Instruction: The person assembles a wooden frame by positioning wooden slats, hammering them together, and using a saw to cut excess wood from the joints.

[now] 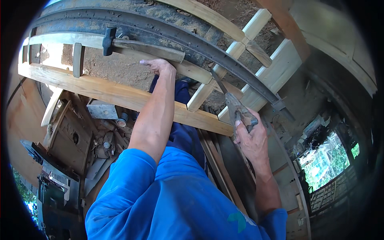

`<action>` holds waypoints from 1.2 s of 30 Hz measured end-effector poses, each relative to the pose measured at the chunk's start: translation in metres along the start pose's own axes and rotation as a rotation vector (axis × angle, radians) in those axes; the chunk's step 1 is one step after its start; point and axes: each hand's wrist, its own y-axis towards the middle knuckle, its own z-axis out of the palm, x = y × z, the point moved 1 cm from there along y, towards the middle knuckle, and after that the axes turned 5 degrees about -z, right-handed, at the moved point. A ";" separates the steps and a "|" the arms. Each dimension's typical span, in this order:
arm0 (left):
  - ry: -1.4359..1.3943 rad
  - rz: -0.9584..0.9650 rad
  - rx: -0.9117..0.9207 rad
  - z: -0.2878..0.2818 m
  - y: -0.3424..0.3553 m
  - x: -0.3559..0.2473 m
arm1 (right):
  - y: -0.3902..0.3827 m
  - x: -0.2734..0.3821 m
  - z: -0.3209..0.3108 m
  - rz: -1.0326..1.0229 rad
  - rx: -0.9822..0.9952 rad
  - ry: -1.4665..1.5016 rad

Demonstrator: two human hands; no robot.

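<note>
Looks like matt dark metal in hammer head (108,42), w/ worn, fairly smooth wood in handle (150,49). Shows pale, smooth, matt wood w/ visible grain in frame (104,91). Seems dull, rough-ish dark metal in long bar (208,49). Appears metal at thin end of hand tool (240,109), w/ scuffed, blotchy body, mat'l unclear. Is soft matt cloth in blue shirt (180,208), ditto dk. trousers (186,142). Looks rough & gritty on ground (116,68).

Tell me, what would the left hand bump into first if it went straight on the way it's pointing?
Pointing left, the left hand would probably meet the short wooden crosspiece first, though depth is unclear; it might pass above.
</note>
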 end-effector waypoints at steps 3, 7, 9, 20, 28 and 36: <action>0.141 0.083 -0.137 0.006 0.047 0.021 | 0.015 0.009 0.008 0.054 0.008 0.002; 0.326 0.267 -0.368 0.007 0.130 0.035 | 0.018 0.019 0.018 0.034 0.083 0.019; 0.332 0.267 -0.456 0.016 0.110 0.048 | 0.019 0.014 0.013 0.079 0.026 0.051; 0.265 0.096 -0.369 0.007 0.020 -0.004 | 0.037 0.011 0.024 0.078 0.033 0.074; 0.299 0.183 -0.440 0.004 0.061 0.018 | 0.059 0.007 0.041 0.133 0.068 -0.037; 0.434 0.127 -0.534 0.016 0.022 0.016 | 0.090 -0.020 0.041 0.172 0.062 0.025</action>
